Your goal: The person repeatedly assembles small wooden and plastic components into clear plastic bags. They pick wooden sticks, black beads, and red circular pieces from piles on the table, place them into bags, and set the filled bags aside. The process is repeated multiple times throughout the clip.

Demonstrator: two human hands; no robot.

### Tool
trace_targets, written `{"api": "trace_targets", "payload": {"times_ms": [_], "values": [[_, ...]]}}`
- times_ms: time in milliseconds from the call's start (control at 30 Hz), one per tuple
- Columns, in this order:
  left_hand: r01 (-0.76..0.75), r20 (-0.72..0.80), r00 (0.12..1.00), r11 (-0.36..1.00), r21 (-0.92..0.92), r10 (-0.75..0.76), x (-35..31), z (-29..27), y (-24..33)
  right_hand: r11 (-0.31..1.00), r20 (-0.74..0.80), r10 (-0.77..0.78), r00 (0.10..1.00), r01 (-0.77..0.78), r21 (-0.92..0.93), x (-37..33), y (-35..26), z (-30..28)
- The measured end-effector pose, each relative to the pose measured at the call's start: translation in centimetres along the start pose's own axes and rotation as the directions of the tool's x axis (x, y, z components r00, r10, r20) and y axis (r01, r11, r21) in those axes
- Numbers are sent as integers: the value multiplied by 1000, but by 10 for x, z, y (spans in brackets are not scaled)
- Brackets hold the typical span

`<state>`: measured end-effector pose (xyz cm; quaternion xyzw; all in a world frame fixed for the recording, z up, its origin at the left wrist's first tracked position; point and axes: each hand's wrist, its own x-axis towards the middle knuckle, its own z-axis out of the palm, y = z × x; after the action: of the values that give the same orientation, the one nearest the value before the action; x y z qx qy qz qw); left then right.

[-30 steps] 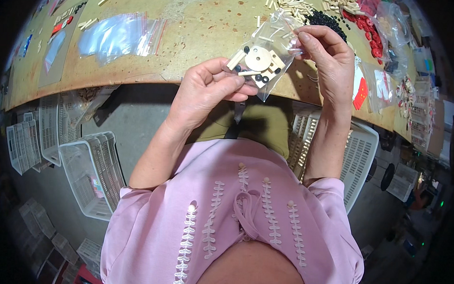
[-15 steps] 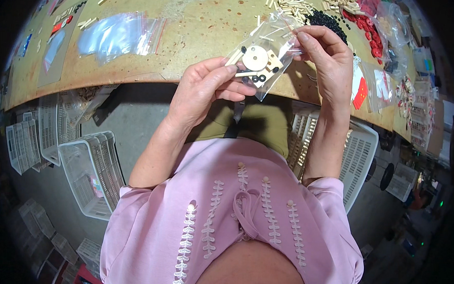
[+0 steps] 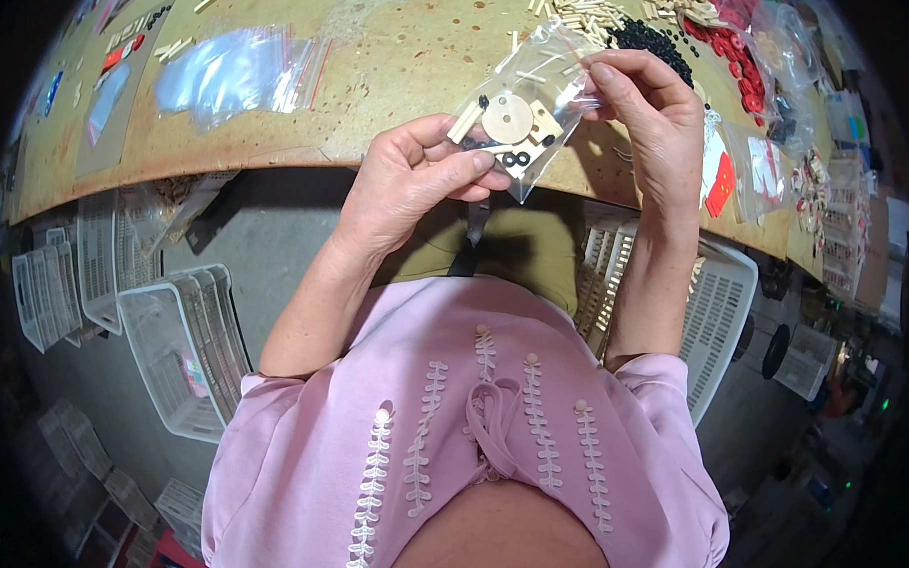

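Observation:
Between my hands, over the table's near edge, is a clear zip bag (image 3: pixel 535 79) tilted up to the right. Inside it lie a round wooden disc with small holes (image 3: pixel 507 119), a flat wooden piece with holes (image 3: pixel 544 118), several pale wooden sticks (image 3: pixel 466 121) and small black rings (image 3: pixel 517 159). My left hand (image 3: pixel 415 178) grips the bag's lower left part, thumb on the front and fingers behind. With thumb and fingertips, my right hand (image 3: pixel 646 105) pinches the bag's upper right edge.
On the wooden table (image 3: pixel 402 72) lie a stack of clear zip bags (image 3: pixel 236 76), a heap of wooden sticks (image 3: pixel 574 13), black rings (image 3: pixel 655 43) and red pieces (image 3: pixel 742 74). Red-and-white cards (image 3: pixel 719 183) lie right. White plastic crates (image 3: pixel 177 344) stand below.
My left thumb has shifted slightly right and down across the bag's front. The disc and sticks inside have moved slightly. My right hand keeps its pinch almost in place.

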<state>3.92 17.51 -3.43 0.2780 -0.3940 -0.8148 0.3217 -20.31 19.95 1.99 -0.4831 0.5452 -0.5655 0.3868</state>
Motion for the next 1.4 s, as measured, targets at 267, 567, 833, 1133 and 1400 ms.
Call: {"api": "trace_targets", "payload": {"times_ms": [267, 567, 833, 1133, 1400], "values": [[9, -10, 1000, 1000, -3, -10, 1, 0, 0, 1000, 15, 7, 1000, -7, 27, 0, 1, -1], [-24, 43, 999, 998, 52, 22, 5, 3, -3, 999, 38, 15, 999, -16, 43, -3, -5, 4], [-127, 74, 991, 960, 248, 112, 2, 5, -1, 987, 122, -108, 987, 121, -108, -31, -34, 1], [-323, 82, 925, 655, 684, 371, 46, -8, 12, 956, -9, 9, 1000, -11, -293, 6, 35, -49], [-261, 68, 942, 593, 762, 327, 53, -22, 8, 970, -47, -5, 999, -7, -244, 3, 52, -56]]}}
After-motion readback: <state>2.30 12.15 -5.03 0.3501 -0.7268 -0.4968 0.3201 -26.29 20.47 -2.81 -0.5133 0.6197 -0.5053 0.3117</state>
